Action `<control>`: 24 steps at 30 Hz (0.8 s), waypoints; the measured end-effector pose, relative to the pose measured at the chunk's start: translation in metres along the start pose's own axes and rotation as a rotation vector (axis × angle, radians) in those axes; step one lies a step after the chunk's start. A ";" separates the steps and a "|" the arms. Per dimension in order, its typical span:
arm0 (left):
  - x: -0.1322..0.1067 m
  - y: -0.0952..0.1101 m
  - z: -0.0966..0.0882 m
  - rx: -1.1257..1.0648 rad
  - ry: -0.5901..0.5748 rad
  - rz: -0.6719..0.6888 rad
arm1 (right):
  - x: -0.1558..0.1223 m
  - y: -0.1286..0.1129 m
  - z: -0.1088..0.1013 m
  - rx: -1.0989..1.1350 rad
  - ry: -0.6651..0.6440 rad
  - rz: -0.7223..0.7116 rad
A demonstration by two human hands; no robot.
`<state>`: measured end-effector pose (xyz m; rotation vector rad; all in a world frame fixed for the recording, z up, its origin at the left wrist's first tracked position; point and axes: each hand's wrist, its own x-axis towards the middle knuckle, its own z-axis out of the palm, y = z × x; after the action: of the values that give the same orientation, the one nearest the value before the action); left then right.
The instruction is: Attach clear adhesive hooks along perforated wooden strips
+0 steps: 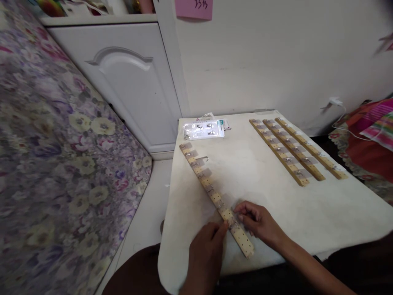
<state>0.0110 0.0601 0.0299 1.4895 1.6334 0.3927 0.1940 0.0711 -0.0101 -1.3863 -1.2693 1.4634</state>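
A long wooden strip (216, 197) with rows of small dark holes lies diagonally across the near left of the table. Clear plastic hooks (210, 188) with metal parts sit across it at intervals. One metal hook (205, 158) juts out to the right near the far end. My left hand (207, 248) grips the strip's left edge near its close end, thumb on top. At the opposite edge, the closed fingers of my right hand (256, 221) are on a clear plastic hook (233, 225), partly hidden by them.
Three more strips with clear hooks (278, 151) lie side by side at the right of the white-covered table (239, 164). Clear hook packaging (204, 130) lies at the back left. A white cabinet (132, 82) and floral fabric (67, 143) stand left; a charger (335, 101) is plugged in at the right.
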 end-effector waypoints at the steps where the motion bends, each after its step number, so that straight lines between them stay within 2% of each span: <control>1: 0.000 0.000 0.000 0.002 -0.007 -0.013 | 0.000 0.000 0.000 -0.003 0.000 0.000; 4: 0.001 0.001 0.000 0.011 -0.025 -0.054 | 0.000 0.000 0.000 -0.001 0.000 0.003; 10: 0.000 0.003 -0.003 -0.007 -0.060 -0.031 | 0.000 0.001 0.000 -0.002 -0.009 0.008; 24: 0.001 -0.003 0.001 -0.058 -0.005 0.027 | 0.002 -0.001 0.002 -0.129 0.068 -0.052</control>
<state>0.0096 0.0598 0.0268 1.4700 1.5862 0.4471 0.1914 0.0723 -0.0098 -1.4631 -1.3662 1.3088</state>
